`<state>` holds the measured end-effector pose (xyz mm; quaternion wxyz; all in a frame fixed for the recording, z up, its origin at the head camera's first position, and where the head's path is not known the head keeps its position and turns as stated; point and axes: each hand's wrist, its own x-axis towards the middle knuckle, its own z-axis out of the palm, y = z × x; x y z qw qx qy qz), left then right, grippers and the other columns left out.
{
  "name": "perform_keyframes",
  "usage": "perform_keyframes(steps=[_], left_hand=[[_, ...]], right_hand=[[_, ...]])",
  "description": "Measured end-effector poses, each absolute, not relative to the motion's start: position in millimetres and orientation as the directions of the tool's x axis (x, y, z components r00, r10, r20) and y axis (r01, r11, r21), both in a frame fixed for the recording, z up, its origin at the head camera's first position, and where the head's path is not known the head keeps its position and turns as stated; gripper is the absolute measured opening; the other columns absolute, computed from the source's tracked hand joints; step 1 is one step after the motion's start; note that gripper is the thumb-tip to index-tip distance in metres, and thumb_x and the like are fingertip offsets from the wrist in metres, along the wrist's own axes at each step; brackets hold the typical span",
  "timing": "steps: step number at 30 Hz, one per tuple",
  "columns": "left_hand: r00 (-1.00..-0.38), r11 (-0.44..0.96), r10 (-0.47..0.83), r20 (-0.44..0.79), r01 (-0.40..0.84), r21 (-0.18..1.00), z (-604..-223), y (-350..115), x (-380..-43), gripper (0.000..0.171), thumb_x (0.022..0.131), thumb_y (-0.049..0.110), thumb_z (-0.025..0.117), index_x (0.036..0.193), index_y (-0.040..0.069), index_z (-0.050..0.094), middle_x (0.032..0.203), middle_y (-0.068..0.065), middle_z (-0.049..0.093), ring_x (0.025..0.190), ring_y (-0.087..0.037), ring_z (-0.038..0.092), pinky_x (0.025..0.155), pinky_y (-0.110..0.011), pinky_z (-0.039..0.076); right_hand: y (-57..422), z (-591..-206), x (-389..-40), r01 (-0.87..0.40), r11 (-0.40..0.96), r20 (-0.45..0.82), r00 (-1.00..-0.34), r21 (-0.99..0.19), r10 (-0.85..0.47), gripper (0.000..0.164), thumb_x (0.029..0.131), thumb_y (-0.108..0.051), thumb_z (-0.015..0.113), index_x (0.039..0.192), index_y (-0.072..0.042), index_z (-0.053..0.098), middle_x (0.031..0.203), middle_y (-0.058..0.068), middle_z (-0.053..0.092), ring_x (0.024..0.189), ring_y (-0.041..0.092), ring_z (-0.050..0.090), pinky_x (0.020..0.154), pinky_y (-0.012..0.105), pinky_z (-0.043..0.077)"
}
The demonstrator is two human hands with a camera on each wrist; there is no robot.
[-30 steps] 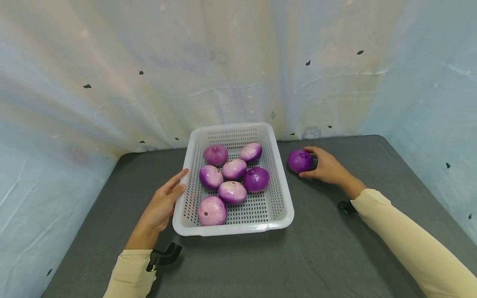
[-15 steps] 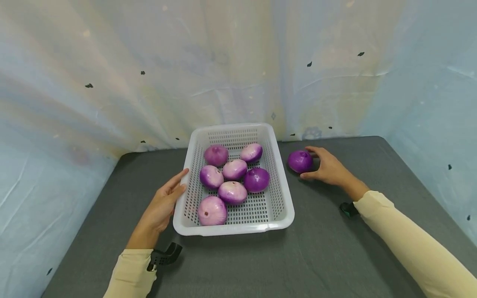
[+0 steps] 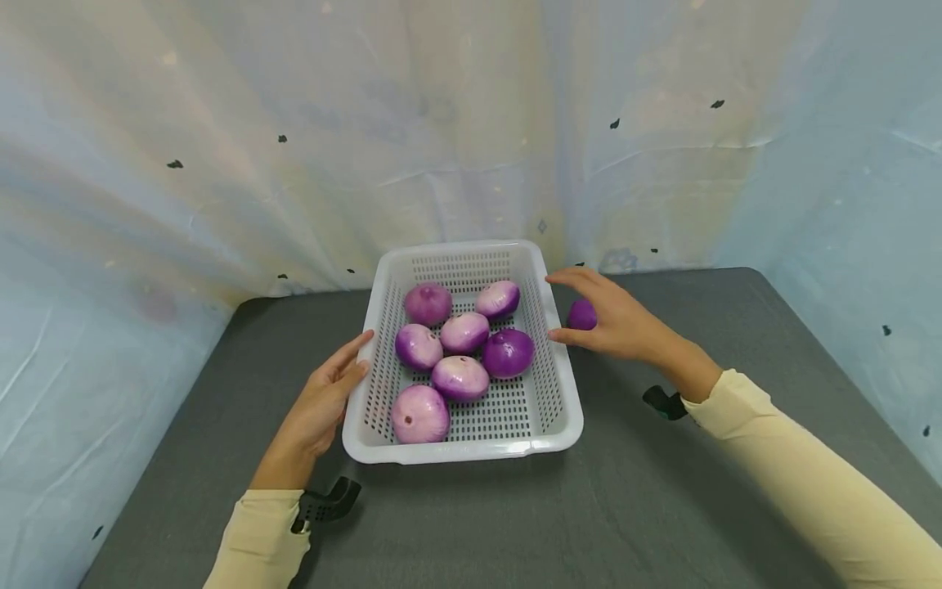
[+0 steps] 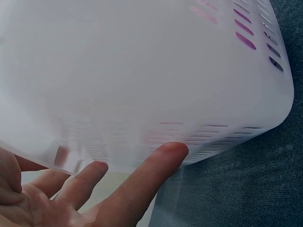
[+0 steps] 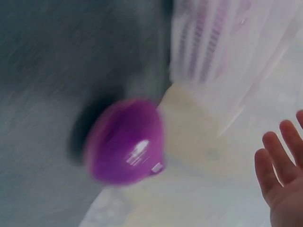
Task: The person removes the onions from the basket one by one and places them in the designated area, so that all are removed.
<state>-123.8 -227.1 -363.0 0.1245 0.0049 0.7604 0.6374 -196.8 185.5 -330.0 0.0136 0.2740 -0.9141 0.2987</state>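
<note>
A white perforated plastic basket (image 3: 459,451) holds several peeled red onions, among them a dark purple onion (image 3: 508,353) and a paler onion (image 3: 419,414) near the front corner. At its left side my left hand (image 3: 320,405) rests with extended fingers against the rim; in the left wrist view the fingertips (image 4: 173,150) lie along the outer wall below the rim. My right hand (image 3: 614,315) is beside the right rim, thumb and fingers spread and nothing between them. Partly behind it, another purple onion (image 3: 582,314) sits on the table, fully visible in the right wrist view.
A dark grey cloth covers the table (image 3: 471,523). Behind and on both sides hangs a pale plastic curtain (image 3: 471,123) with small dark marks. Black wrist cameras are strapped at both wrists.
My right hand has come away from the onion on the table and moved left to the basket's right rim. The onion stays on the table. My left hand and the basket hold still.
</note>
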Motion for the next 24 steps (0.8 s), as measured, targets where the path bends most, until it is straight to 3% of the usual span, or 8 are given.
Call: perform_keyframes(steps=[4, 8, 14, 18, 24], left_hand=[[-0.969, 0.188, 0.163, -0.183, -0.152, 0.97, -360.9, -226.1, -123.0, 0.054, 0.108, 0.03, 0.043, 0.159, 0.028, 0.026, 0.162, -0.011, 0.033, 0.122, -0.017, 0.057, 0.087, -0.034, 0.054], [-0.97, 0.192, 0.163, -0.179, -0.147, 0.97, -360.5, -226.2, -122.0, 0.053, 0.108, 0.029, 0.042, 0.159, 0.028, 0.026, 0.162, -0.011, 0.032, 0.126, -0.023, 0.055, 0.088, -0.034, 0.054], [-0.971, 0.198, 0.165, -0.175, -0.142, 0.97, -362.8, -227.3, -122.7, 0.055, 0.108, 0.031, 0.043, 0.159, 0.028, 0.025, 0.161, -0.012, 0.033, 0.122, -0.018, 0.058, 0.087, -0.035, 0.054], [-0.97, 0.197, 0.162, -0.18, -0.147, 0.969, -362.6, -227.5, -122.4, 0.054, 0.108, 0.031, 0.043, 0.159, 0.029, 0.025, 0.161, -0.011, 0.034, 0.119, -0.014, 0.059, 0.086, -0.034, 0.055], [-0.971, 0.196, 0.162, -0.176, -0.143, 0.97, -363.2, -226.9, -121.8, 0.055, 0.107, 0.033, 0.044, 0.159, 0.028, 0.025, 0.161, -0.012, 0.034, 0.123, -0.022, 0.057, 0.086, -0.035, 0.055]], right_hand=[[164.2, -328.0, -193.2, -0.557, 0.667, 0.154, -0.811, -0.495, -0.564, 0.08, 0.081, -0.043, 0.08, 0.148, -0.016, 0.046, 0.153, 0.011, 0.044, 0.136, 0.037, 0.045, 0.108, 0.062, 0.037], [149.8, -330.4, -194.9, -0.544, 0.692, 0.069, -0.807, -0.474, -0.587, 0.083, 0.08, -0.049, 0.079, 0.149, -0.018, 0.045, 0.155, 0.008, 0.044, 0.14, 0.034, 0.042, 0.113, 0.06, 0.03], [135.6, -335.5, -202.4, -0.574, 0.697, 0.012, -0.775, -0.429, -0.631, 0.083, 0.081, -0.053, 0.077, 0.149, -0.018, 0.045, 0.154, 0.006, 0.047, 0.144, 0.029, 0.041, 0.117, 0.055, 0.018], [126.9, -335.0, -205.5, -0.587, 0.703, -0.021, -0.761, -0.401, -0.648, 0.081, 0.081, -0.055, 0.076, 0.147, -0.018, 0.049, 0.152, 0.006, 0.05, 0.142, 0.028, 0.044, 0.115, 0.054, 0.016], [116.6, -332.2, -209.8, -0.598, 0.695, -0.065, -0.738, -0.399, -0.672, 0.08, 0.079, -0.051, 0.079, 0.145, -0.014, 0.052, 0.147, 0.005, 0.055, 0.138, 0.024, 0.048, 0.115, 0.053, 0.017]])
